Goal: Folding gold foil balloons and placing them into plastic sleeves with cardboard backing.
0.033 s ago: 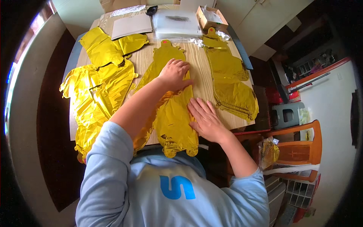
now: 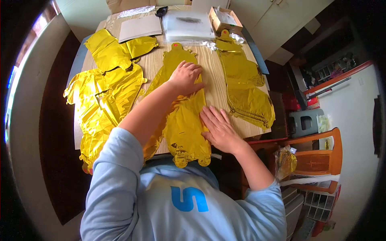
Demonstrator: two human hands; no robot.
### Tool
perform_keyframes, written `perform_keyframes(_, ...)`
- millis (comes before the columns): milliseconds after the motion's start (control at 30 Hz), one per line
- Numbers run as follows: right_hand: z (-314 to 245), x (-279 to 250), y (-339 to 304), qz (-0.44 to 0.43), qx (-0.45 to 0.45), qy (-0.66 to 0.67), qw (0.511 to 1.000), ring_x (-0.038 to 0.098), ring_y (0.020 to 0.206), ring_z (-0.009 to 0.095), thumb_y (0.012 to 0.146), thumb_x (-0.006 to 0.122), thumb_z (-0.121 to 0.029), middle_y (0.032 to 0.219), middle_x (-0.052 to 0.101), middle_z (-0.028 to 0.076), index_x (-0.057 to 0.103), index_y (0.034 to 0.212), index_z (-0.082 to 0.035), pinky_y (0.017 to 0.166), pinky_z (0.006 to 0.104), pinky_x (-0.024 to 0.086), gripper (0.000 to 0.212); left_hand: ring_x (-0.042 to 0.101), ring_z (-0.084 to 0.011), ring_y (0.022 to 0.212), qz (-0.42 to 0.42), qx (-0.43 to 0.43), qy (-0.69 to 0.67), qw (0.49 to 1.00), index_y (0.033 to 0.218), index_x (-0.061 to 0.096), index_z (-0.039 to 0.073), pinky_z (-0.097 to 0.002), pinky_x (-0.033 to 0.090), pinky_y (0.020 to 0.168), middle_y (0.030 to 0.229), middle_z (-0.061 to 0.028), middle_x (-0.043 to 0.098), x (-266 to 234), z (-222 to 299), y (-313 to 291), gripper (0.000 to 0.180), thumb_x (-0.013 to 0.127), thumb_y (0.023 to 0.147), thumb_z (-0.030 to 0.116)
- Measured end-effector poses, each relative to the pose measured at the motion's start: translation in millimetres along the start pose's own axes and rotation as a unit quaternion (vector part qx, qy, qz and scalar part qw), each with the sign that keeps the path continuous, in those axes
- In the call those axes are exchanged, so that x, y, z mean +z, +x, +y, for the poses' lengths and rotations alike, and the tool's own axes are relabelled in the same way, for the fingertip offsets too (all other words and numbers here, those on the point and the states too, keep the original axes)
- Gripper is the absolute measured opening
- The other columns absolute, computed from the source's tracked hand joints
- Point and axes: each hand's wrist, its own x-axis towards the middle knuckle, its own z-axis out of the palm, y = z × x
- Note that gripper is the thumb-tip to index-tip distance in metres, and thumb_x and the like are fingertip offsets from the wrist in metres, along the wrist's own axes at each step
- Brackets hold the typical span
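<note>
A flat, uninflated gold foil balloon (image 2: 183,126) lies lengthwise down the middle of the wooden table (image 2: 211,86). My left hand (image 2: 185,76) reaches across and presses on its upper half, fingers slightly bent and apart. My right hand (image 2: 219,126) lies flat, palm down, on the balloon's lower right edge where foil meets wood. Neither hand grips anything. The balloon's near end hangs slightly over the table's front edge, by my light blue shirt.
A crumpled heap of gold foil balloons (image 2: 104,92) covers the table's left side. A neater stack (image 2: 245,88) lies on the right. At the back are a grey sheet (image 2: 138,27), clear plastic bags (image 2: 188,24) and an open cardboard box (image 2: 224,19). A wooden chair (image 2: 317,160) stands at right.
</note>
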Motion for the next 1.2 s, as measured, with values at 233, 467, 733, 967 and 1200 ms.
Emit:
perform_keyframes(233, -13.8, -1.9, -9.9, -0.011, -0.013, 0.01, 1.0, 0.02, 0.152, 0.035, 0.098, 0.057, -0.032, 0.163, 0.027, 0.017, 0.034, 0.153, -0.001, 0.123, 0.0534, 0.014, 0.067, 0.043, -0.0292, 0.139, 0.172, -0.116, -0.03, 0.978, 0.135, 0.057, 0.006, -0.0478, 0.026, 0.12, 0.142, -0.0139, 0.054, 8.0, -25.5, -7.6, 0.062, 0.06, 0.093, 0.053)
perform_keyframes(467, -12.2, -12.4, -9.0, 0.02, -0.013, 0.001, 1.0, 0.033, 0.145, 0.035, 0.093, 0.066, -0.035, 0.156, 0.039, 0.017, 0.045, 0.146, -0.002, 0.119, 0.0496, 0.025, 0.066, 0.061, -0.0134, 0.062, -0.03, -0.369, -0.509, 0.777, 0.087, 0.068, -0.002, -0.031, 0.049, 0.057, 0.072, -0.0073, 0.067, -123.2, 63.0, -215.6, 0.035, 0.061, 0.102, 0.029)
perform_keyframes(733, -11.6, -23.6, 4.1, 0.002, -0.03, 0.029, 0.999, 0.04, 0.139, 0.037, 0.086, 0.073, -0.038, 0.148, 0.047, 0.018, 0.058, 0.138, -0.01, 0.116, 0.0484, 0.032, 0.061, 0.071, -0.0224, 0.08, 0.036, -0.569, -0.741, 0.353, 0.114, 0.065, 0.003, -0.0308, 0.053, 0.068, 0.1, -0.0127, 0.072, -76.3, 87.3, -325.3, 0.042, 0.054, 0.102, 0.042)
perform_keyframes(967, -8.1, -20.9, -1.3, 0.022, -0.025, 0.049, 0.998, 0.041, 0.137, 0.039, 0.084, 0.075, -0.034, 0.147, 0.047, 0.019, 0.061, 0.133, -0.012, 0.114, 0.0492, 0.033, 0.056, 0.068, -0.029, 0.098, 0.107, -0.198, -0.358, 0.906, 0.1, 0.071, 0.005, -0.0402, 0.056, 0.079, 0.104, -0.0142, 0.071, -110.4, 96.2, -261.9, 0.014, 0.064, 0.092, 0.013)
perform_keyframes(1200, -15.4, -21.4, 1.4, 0.009, -0.003, 0.048, 0.999, 0.039, 0.138, 0.039, 0.079, 0.077, -0.024, 0.145, 0.048, 0.02, 0.061, 0.13, -0.005, 0.114, 0.0488, 0.034, 0.057, 0.063, -0.0345, 0.112, -0.012, 0.245, -0.117, 0.962, 0.083, 0.063, 0.003, -0.0552, 0.048, 0.098, 0.121, -0.0185, 0.065, -65.4, 99.4, -195.4, 0.015, 0.071, 0.082, 0.016)
